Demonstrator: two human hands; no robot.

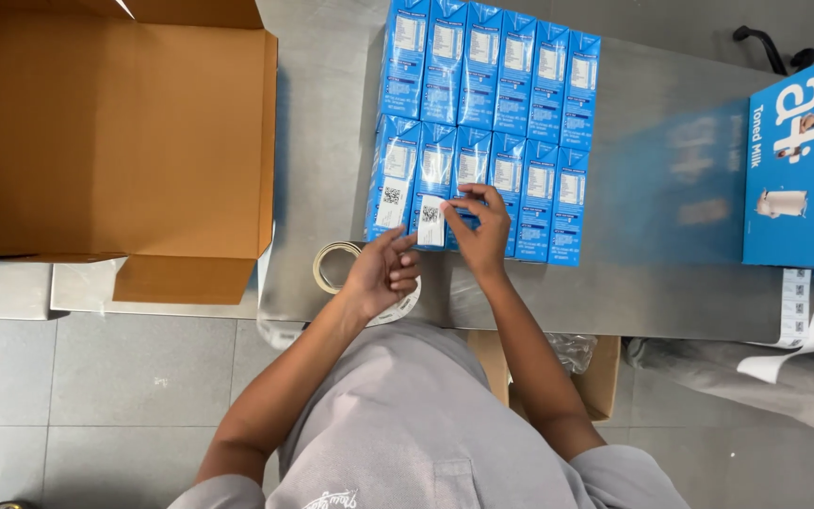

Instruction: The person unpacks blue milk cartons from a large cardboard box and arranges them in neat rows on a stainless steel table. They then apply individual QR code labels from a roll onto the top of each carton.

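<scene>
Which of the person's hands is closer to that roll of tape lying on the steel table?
Left. The left hand lies partly over the roll of tape, at its right side. The right hand is farther right and up, on the blue cartons, pressing a white sticker.

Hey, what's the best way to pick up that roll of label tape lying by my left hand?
Pinch the label roll's exposed left rim from above, one finger through its open centre: it lies flat on the metal table, and the left hand covers its right side.

Bright, sharp; perhaps slight edge distortion.
</scene>
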